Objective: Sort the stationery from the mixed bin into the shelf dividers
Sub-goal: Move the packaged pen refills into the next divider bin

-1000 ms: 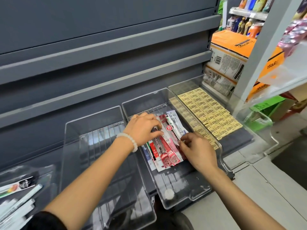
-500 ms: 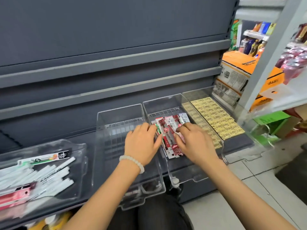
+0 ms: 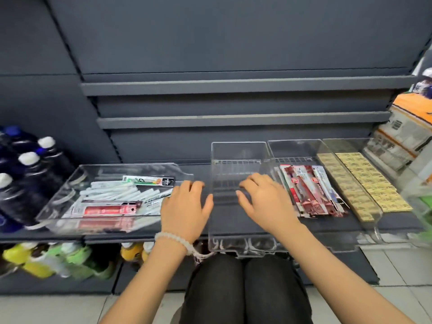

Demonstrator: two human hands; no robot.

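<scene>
On shelf, left hand [image 3: 184,202] and right hand [image 3: 264,202] now off red packets [image 3: 308,190] — both empty, fingers relaxed — heading toward mixed bin [image 3: 70,183].

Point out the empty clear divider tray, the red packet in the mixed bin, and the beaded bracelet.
empty clear divider tray [image 3: 240,246], head view, on its front wall.
red packet [image 3: 108,209], head view, on the middle of its red face.
beaded bracelet [image 3: 174,237], head view, on the beads across the left wrist.

Red-and-white packets [image 3: 308,192], yellow erasers [image 3: 369,183], dark grey shelf [image 3: 233,54].
</scene>
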